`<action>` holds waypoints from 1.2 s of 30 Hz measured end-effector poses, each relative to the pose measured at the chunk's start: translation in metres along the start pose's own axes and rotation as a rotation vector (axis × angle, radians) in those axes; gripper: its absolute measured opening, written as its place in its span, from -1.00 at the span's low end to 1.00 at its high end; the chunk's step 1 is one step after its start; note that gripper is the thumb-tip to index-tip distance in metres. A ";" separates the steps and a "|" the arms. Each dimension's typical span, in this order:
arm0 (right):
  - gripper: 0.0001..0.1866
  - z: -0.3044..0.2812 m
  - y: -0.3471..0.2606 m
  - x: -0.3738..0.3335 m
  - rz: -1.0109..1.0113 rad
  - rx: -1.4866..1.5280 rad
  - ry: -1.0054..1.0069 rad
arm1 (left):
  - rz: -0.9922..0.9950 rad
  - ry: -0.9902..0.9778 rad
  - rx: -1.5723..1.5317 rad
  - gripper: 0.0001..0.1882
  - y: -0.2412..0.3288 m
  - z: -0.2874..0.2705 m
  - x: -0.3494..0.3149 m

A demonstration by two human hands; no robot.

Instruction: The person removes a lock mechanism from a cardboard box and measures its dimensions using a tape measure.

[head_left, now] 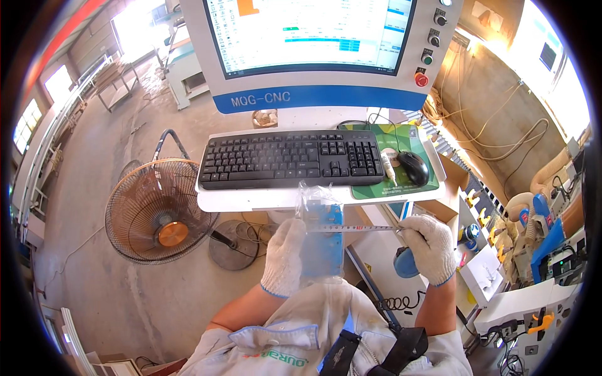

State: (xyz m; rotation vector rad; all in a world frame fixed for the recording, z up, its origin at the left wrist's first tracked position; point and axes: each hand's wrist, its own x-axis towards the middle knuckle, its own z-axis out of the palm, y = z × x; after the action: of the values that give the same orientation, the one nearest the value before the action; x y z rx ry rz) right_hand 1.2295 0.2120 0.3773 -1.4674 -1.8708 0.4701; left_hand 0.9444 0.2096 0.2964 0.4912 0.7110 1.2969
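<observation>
Both hands wear white knitted gloves. My left hand [285, 258] is closed on the left edge of a flat blue package [323, 257] in clear plastic wrap, its loose top end crumpled. A white tape measure blade [370, 228] is stretched sideways across the package's upper part. Its left end lies at my left fingers; whether they pinch it is hard to see. At the blade's other end, my right hand [429, 248] is closed on the tape measure. A rounded blue case [406, 262] shows below that hand, partly hidden by the glove.
Ahead, a white shelf [269, 199] holds a black keyboard [291, 160], a green mouse pad [370, 191], a black mouse [414, 168] and a small white tube [389, 166]. A machine monitor [313, 41] stands above. A fan [163, 213] is at left; tools and boxes crowd the right.
</observation>
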 end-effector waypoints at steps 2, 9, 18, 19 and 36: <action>-0.84 0.000 -0.002 0.001 -0.007 -0.008 -0.002 | -0.002 0.009 0.003 -0.55 0.001 0.001 0.000; -0.84 -0.001 -0.007 -0.001 0.007 0.012 -0.008 | 0.049 0.008 0.034 -0.56 -0.002 -0.003 0.001; -0.84 -0.001 -0.004 -0.001 0.011 0.007 -0.017 | 0.044 -0.010 0.004 -0.57 -0.001 -0.002 0.000; -0.84 -0.001 -0.005 0.000 0.015 0.011 -0.020 | 0.041 -0.004 0.009 -0.57 0.000 -0.002 -0.001; -0.84 -0.002 -0.008 0.000 0.016 -0.006 -0.011 | 0.056 0.002 0.051 -0.60 0.002 0.001 -0.002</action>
State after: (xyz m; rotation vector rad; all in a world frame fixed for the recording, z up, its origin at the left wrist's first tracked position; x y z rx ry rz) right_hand 1.2256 0.2093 0.3843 -1.4868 -1.8715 0.4812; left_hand 0.9436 0.2084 0.2987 0.5544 0.7379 1.3344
